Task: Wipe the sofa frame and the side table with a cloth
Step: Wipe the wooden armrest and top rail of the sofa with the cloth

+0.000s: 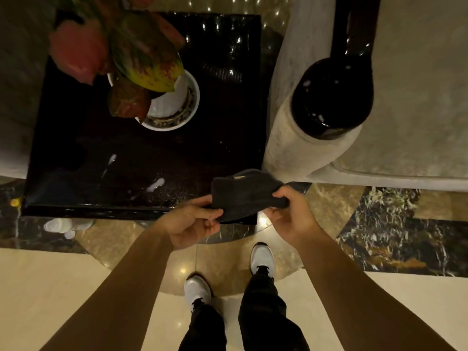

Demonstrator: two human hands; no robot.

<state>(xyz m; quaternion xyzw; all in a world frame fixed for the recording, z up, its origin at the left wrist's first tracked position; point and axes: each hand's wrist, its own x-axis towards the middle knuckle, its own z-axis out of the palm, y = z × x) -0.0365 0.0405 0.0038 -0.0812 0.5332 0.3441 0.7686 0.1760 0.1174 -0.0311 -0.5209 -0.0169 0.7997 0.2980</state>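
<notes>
A dark grey cloth [243, 192] hangs folded between both hands, above the near right corner of the glossy black side table [152, 158]. My left hand [192, 222] pinches its lower left edge. My right hand [288, 214] grips its right end. To the right stands the sofa, with a cream upholstered arm [286, 148] capped by a glossy dark wooden frame piece [331, 97].
A white pot [177, 102] with a red and green leafy plant [141, 51] stands on the table's far half. Another pale seat [12, 97] lies left of the table. My two white shoes [262, 257] stand on the polished marble floor below.
</notes>
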